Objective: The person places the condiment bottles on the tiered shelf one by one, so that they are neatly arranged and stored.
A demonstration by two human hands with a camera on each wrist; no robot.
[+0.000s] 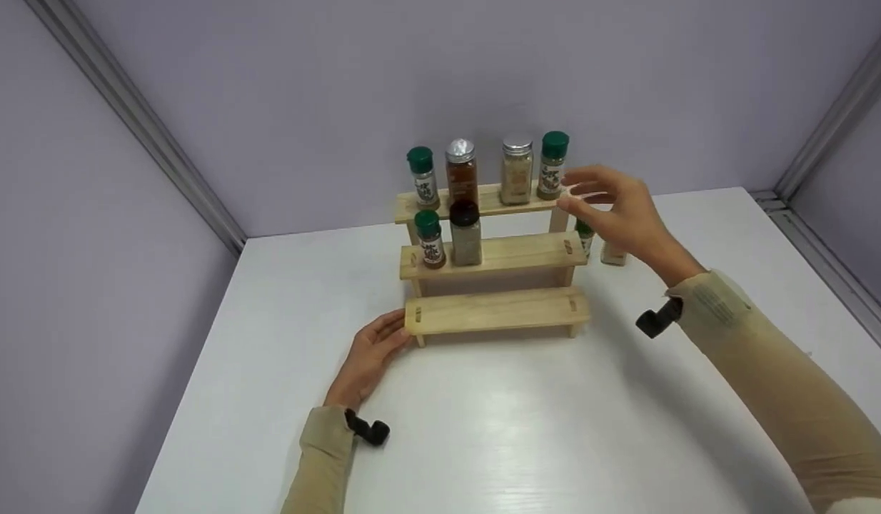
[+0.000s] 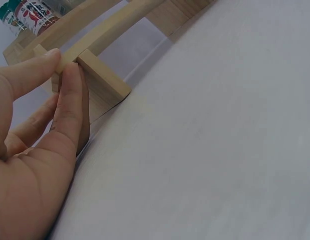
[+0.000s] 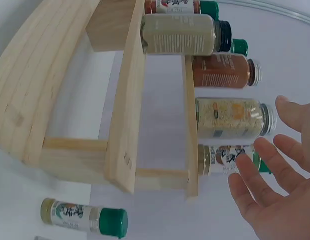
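Observation:
A three-tier wooden spice rack [image 1: 497, 312] stands on the white table. My left hand [image 1: 369, 357] pinches the left end of its lowest shelf, thumb [image 2: 37, 72] and fingers at the corner in the left wrist view. Beside the top shelf's right end, my right hand [image 1: 619, 214] has its fingers spread loosely and holds nothing. Closest to it is a green-capped spice jar [image 1: 552, 168] on that shelf. To its left are a silver-capped jar of pale granules [image 1: 517, 175], a red-brown spice jar [image 1: 462, 175] and another green-capped jar [image 1: 423, 182].
On the middle shelf's left half stand a green-capped jar [image 1: 431, 243] and a black-capped jar [image 1: 466, 239]. Right of the rack, a green-capped jar [image 3: 84, 217] and a pale jar [image 1: 614, 254] stand on the table, partly hidden. A wall [image 1: 305, 107] rises behind the rack.

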